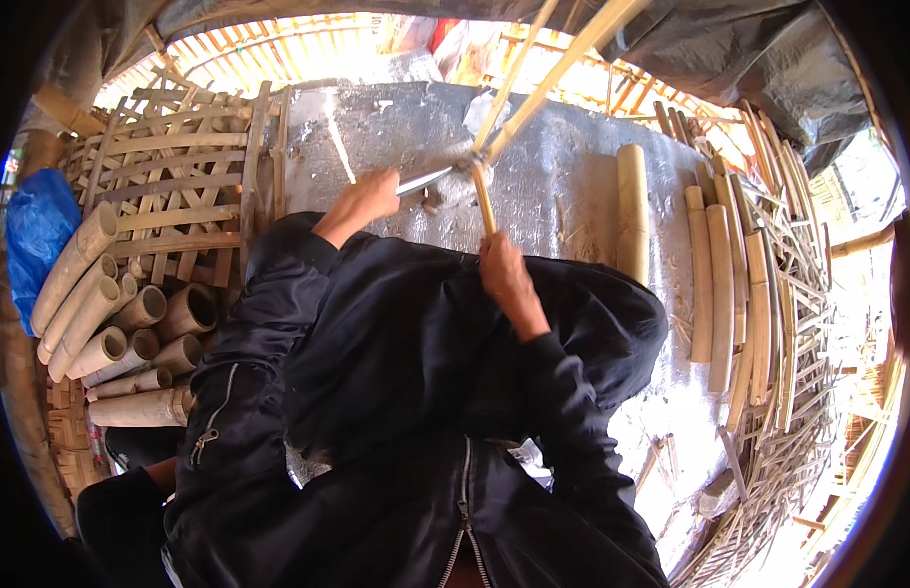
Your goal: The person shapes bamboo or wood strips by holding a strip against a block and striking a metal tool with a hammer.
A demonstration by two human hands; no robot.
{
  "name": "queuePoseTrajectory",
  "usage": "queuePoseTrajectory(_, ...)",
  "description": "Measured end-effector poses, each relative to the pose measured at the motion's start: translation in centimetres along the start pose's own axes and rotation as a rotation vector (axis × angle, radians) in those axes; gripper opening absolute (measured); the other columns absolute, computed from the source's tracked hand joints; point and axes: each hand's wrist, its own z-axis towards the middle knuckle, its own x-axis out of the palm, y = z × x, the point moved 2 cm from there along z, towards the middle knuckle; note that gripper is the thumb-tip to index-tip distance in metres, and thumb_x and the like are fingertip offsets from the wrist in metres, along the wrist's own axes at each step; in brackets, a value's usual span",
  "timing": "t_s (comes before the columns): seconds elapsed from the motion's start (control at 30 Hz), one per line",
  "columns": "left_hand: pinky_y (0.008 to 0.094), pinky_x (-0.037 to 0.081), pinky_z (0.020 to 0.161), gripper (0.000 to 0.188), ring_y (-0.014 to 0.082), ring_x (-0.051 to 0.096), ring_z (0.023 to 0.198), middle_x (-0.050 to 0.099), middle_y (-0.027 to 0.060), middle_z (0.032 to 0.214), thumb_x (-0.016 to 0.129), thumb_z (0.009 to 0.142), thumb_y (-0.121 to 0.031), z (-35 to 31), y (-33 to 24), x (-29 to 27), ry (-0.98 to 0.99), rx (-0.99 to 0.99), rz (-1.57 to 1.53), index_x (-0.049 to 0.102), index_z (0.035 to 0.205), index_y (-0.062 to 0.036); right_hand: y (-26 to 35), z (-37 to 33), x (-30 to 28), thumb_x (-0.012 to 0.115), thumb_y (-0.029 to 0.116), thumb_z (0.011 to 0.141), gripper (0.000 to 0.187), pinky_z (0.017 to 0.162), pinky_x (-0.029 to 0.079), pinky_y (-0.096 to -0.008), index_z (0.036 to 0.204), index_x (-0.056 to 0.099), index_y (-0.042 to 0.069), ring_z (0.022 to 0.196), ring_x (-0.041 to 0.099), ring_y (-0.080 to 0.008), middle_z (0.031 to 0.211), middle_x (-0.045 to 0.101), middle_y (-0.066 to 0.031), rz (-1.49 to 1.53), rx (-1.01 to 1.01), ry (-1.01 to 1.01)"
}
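My left hand [370,200] is closed around the handle of a knife, which its fingers mostly cover. The knife's blade [426,181] points right, its tip close beside a pale bamboo strip [486,201]. My right hand [511,282] grips the strip's near end. Beyond the knife tip, two long pale lengths [563,69] spread apart and run up out of view. Where they meet the strip there is a small grey lump [462,181], and I cannot tell what it is.
Cut bamboo tubes [107,343] are piled at the left, beside a blue plastic bag [42,235] and a woven bamboo lattice [181,211]. One bamboo pole [631,211] lies on the grey sheet [573,201] to the right. Farther right are split bamboo pieces [719,294] and thin strips [778,470].
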Motion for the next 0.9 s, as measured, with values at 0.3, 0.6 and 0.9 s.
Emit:
queuePoseTrajectory(0.3, 0.0543, 0.053, 0.082, 0.024, 0.0472, 0.068, 0.097, 0.07, 0.0286, 0.1, 0.066, 0.081, -0.012, -1.0, 3.1, 1.7, -0.048, -0.065, -0.008, 0.067, 0.099, 0.0032, 10.1, 4.8, -13.6, 0.055, 0.017, 0.107, 0.025, 0.051, 0.044, -0.056, 0.1, 0.049, -0.006, 0.062, 0.064, -0.049, 0.066, 0.062, -0.0292, 0.102, 0.048, -0.224)
queuePoseTrajectory(0.6, 0.052, 0.053, 0.088, 0.039, 0.0454, 0.068, 0.106, 0.07, 0.031, 0.107, 0.063, 0.085, -0.02, -3.0, 0.9, 0.2, 0.07, -0.253, -0.128, 0.064, 0.116, 0.0034, 1.1, -0.4, -0.2, 0.058, 0.02, 0.105, 0.028, 0.06, 0.046, -0.0602, 0.096, 0.054, -0.006, 0.075, 0.063, -0.0543, 0.073, 0.062, -0.0339, 0.135, 0.11, -0.066)
queuePoseTrajectory(0.9, 0.0354, 0.037, 0.037, 0.027, 0.0149, 0.047, 0.041, 0.05, 0.0057, 0.059, 0.062, 0.087, -0.011, -7.2, 3.0, -0.5, -0.014, -0.365, -0.792, 0.055, 0.103, 0.0091, 0.4, 0.1, -1.3, 0.06, 0.02, 0.103, 0.033, 0.06, 0.047, -0.0563, 0.084, 0.054, -0.006, 0.074, 0.064, -0.0536, 0.075, 0.063, -0.0329, 0.222, 0.185, -0.194)
